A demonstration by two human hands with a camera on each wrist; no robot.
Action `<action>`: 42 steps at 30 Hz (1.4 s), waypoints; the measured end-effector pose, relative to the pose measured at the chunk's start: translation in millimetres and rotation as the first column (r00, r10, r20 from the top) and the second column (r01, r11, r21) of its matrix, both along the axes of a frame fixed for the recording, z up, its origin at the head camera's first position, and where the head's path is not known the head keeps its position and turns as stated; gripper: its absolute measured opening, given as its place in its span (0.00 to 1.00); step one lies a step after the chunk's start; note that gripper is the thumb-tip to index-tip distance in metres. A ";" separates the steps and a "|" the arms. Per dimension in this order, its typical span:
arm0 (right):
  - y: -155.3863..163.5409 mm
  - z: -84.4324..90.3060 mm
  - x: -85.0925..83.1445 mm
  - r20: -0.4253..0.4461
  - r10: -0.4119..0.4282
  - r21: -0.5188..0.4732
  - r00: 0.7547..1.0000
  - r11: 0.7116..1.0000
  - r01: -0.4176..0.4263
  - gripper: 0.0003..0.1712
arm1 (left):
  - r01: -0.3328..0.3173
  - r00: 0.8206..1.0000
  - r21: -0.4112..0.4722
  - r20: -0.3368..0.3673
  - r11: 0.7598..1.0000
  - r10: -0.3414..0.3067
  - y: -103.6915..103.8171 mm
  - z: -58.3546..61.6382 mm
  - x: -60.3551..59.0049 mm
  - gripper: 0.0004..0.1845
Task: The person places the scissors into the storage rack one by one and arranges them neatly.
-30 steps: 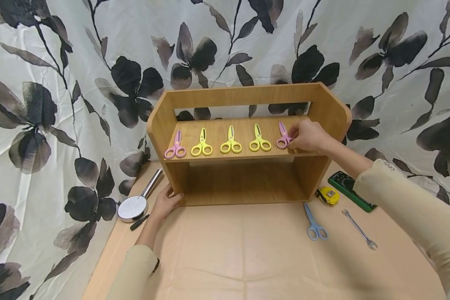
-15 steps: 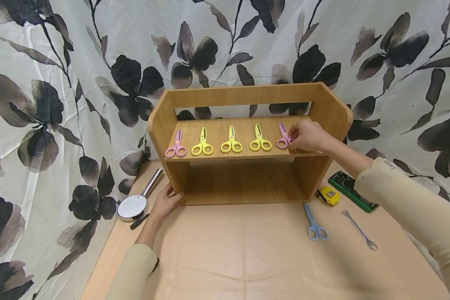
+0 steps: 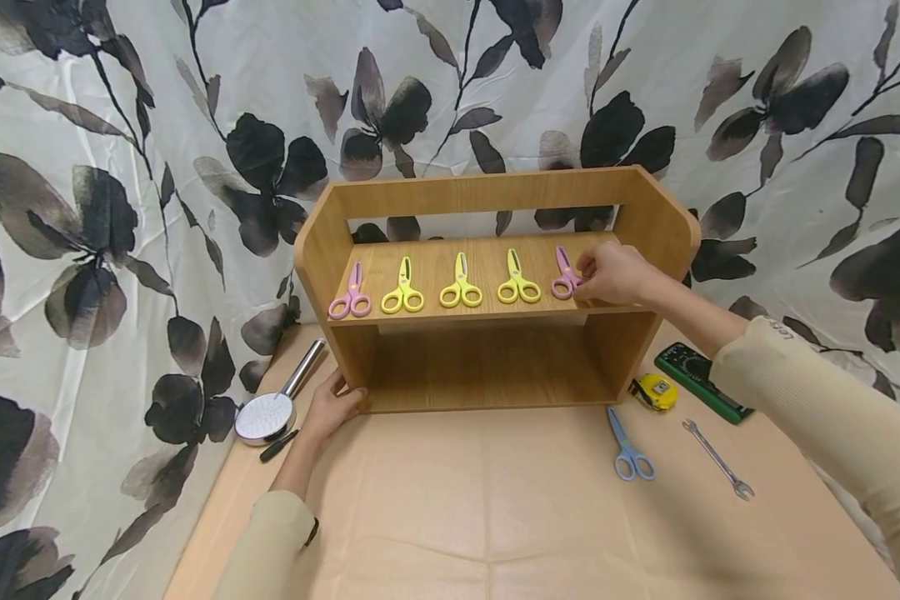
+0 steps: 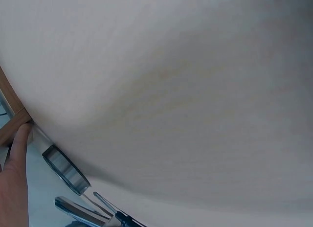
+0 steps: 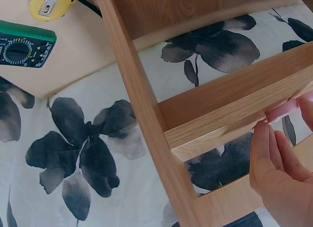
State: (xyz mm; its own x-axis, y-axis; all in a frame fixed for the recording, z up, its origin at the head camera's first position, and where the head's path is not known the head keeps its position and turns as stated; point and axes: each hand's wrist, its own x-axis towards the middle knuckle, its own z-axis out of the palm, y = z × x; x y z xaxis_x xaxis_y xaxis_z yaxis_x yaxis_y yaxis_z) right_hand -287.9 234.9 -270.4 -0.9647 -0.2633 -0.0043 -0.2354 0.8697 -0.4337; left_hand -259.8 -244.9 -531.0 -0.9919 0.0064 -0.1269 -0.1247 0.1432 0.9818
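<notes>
My right hand [image 3: 613, 275] pinches pink-purple scissors [image 3: 565, 275] at the right end of the wooden rack's upper shelf, partly covering one handle ring. To their left, several scissors lie in a row with blades pointing back: yellow scissors [image 3: 518, 279] nearest, and pink scissors [image 3: 355, 293] at the far left. In the right wrist view, the hand [image 5: 281, 170] has a pink piece of the scissors [image 5: 283, 110] between its fingertips beside the shelf board. My left hand [image 3: 333, 406] rests against the wooden rack [image 3: 348, 358] at its lower left corner, with some fingers hidden.
A shower head [image 3: 266, 415] and a black pen-like item [image 3: 278, 446] lie left of the rack. On the right are blue scissors [image 3: 628, 450], a yellow tape measure [image 3: 656, 392], a green multimeter [image 3: 701, 383] and a wrench [image 3: 718, 460]. A floral curtain [image 3: 495, 92] hangs behind.
</notes>
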 end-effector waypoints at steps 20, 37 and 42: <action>56.1 -68.1 83.2 -0.024 -0.056 -0.326 0.998 0.944 0.045 0.29 | -0.003 1.000 -0.010 -0.023 1.000 0.002 -0.7 -2.9 2.2 0.40; 111.2 -223.7 129.6 0.182 -0.091 -0.509 0.979 0.843 0.173 0.36 | -0.013 0.999 -0.007 -0.030 1.000 0.012 1.0 0.3 0.9 0.36; 123.3 -253.7 135.3 0.275 -0.061 -0.554 0.960 0.806 0.210 0.39 | -0.016 1.000 -0.009 -0.023 1.000 0.016 1.5 -0.5 1.1 0.36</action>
State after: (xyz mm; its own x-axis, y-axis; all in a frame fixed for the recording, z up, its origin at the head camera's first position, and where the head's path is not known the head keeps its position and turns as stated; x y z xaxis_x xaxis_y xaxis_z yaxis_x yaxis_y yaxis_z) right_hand -152.6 358.2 -524.0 -0.9802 -0.1554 -0.1227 0.0381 0.4598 -0.8872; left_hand -258.7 -243.4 -531.5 -0.9945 -0.0102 -0.1043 -0.1046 0.1506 0.9830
